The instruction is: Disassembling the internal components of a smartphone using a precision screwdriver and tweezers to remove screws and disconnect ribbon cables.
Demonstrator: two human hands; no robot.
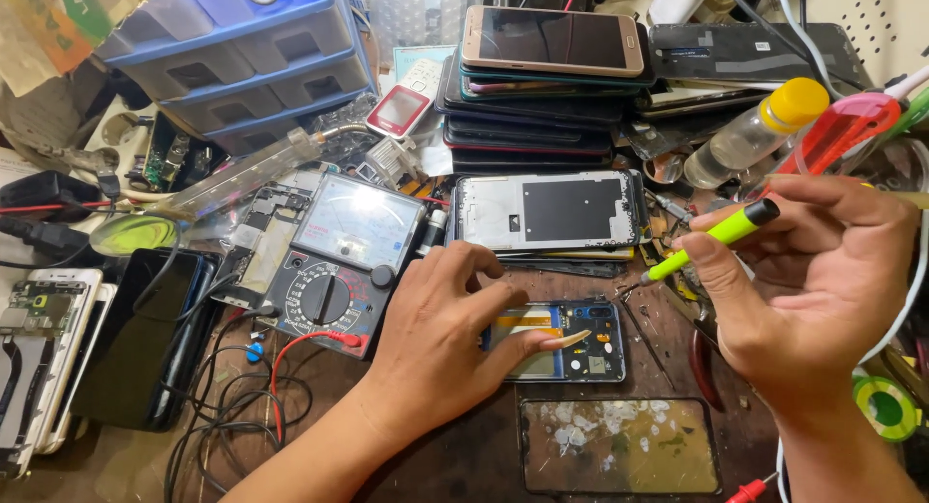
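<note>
Cluttered with phone parts and cables, the dark brown wooden workbench (pixel 464 455) filled the whole view. Near its middle lay an opened smartphone with a blue inner frame and exposed circuit parts (pixel 581 343), partly covered by the left hand (pixel 440 334). That hand rested flat on the phone, the fingers spread and pressing down, and the long thumbnail pointed to the right across the opened back. The right hand (pixel 813 281) was above and to the right of the phone, its fingers closed around a slim yellow-green tool with a black cap (pixel 711 237). The thin tip of the tool pointed down and left, close to the upper right corner of the phone; I could not tell if it touched.

Just left of the left hand sat a black analog multimeter with a round dial (pixel 334 261), and its red lead lay beside the wrist. Behind the phone was a white and black phone frame (pixel 547 211), and further back a stack of smartphones (pixel 542 87). A detached glass panel with white glue marks (pixel 619 445) lay in front of the phone. At the right stood a clear plastic bottle with a yellow cap (pixel 755 131).
</note>
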